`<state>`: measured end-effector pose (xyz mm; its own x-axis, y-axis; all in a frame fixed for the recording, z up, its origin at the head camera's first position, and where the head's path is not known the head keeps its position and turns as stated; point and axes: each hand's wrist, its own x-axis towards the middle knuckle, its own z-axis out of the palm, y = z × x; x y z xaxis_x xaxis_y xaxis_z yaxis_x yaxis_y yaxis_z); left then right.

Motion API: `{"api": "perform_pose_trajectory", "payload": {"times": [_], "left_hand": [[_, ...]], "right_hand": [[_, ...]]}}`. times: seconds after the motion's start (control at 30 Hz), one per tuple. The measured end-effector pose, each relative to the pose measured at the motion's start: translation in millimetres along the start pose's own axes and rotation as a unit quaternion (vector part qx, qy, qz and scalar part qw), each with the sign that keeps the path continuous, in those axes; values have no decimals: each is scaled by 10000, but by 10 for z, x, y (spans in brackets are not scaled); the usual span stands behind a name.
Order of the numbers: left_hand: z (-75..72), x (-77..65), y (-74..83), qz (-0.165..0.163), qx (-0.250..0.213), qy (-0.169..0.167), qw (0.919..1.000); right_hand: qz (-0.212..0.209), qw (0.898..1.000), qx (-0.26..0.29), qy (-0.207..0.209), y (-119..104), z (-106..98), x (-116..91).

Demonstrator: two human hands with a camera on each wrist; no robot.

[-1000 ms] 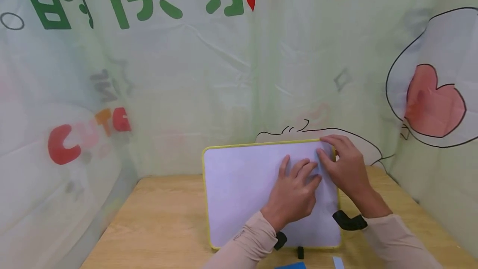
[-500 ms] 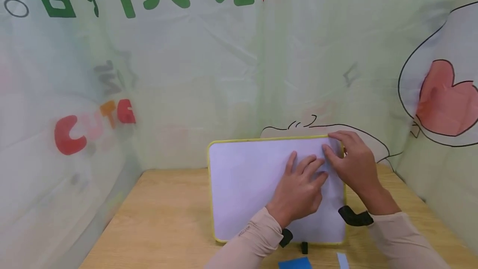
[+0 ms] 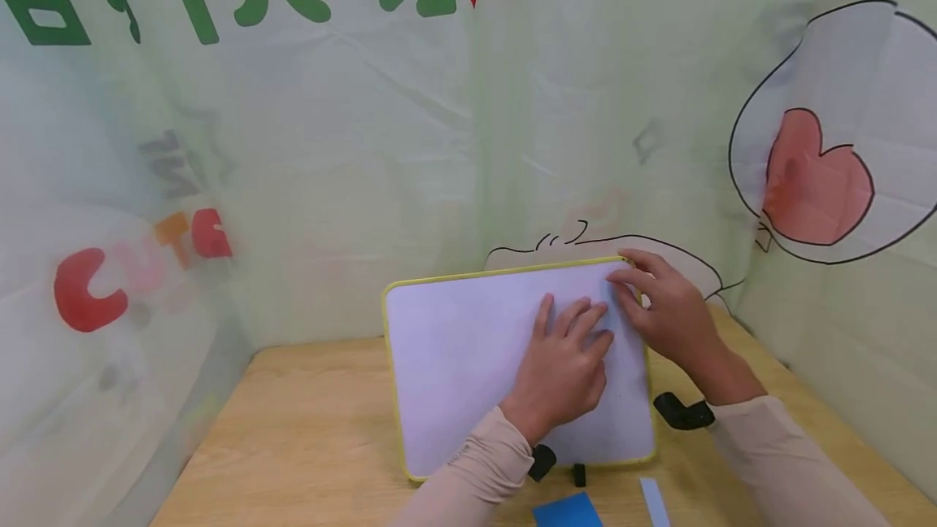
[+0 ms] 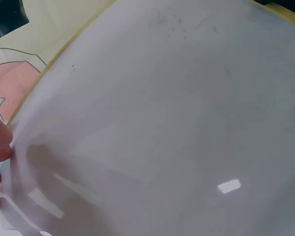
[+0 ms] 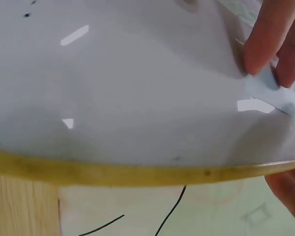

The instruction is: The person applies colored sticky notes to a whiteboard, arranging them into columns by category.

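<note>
A whiteboard [image 3: 468,356] with a yellow rim stands upright on the wooden table. Straight and spread, the fingers of my left hand [image 3: 564,368] press on its face, right of the middle. At the upper right corner, my right hand [image 3: 673,311] brings thumb and finger together over the face, pinching the top of a pale blue strip [image 5: 265,92]. That strip lies against the board between my hands and is partly hidden by fingers. In the right wrist view, one finger [image 5: 289,191] shows beyond the yellow edge.
A blue sheet [image 3: 567,511] and a light blue strip [image 3: 654,501] lie on the table [image 3: 307,421] before the board. A small black piece [image 3: 579,475] sits at the board's lower edge. Printed plastic sheeting [image 3: 351,185] hangs behind and at both sides.
My right hand's finger has come from the board's top edge onto its face, meeting the thumb. My left hand keeps its place on the board. The head view has shifted, and the board tilts slightly more.
</note>
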<state>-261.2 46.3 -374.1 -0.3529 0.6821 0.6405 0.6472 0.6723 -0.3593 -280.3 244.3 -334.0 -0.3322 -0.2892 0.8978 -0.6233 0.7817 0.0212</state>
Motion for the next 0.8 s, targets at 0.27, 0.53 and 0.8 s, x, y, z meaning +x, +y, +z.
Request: {"api": "perform_pose_trajectory", "payload": {"times": [0.27, 0.53, 0.8], "left_hand": [[32, -20, -13, -50, 13, 157, 9999], [75, -39, 12, 6, -24, 220, 9998], [41, -6, 15, 39, 10, 230, 9997]], "right_hand": [[-587, 9980, -13, -249, 32, 61, -42], [-995, 9947, -271, 10, 31, 37, -86], [-926, 9950, -379, 34, 15, -7, -86]]}}
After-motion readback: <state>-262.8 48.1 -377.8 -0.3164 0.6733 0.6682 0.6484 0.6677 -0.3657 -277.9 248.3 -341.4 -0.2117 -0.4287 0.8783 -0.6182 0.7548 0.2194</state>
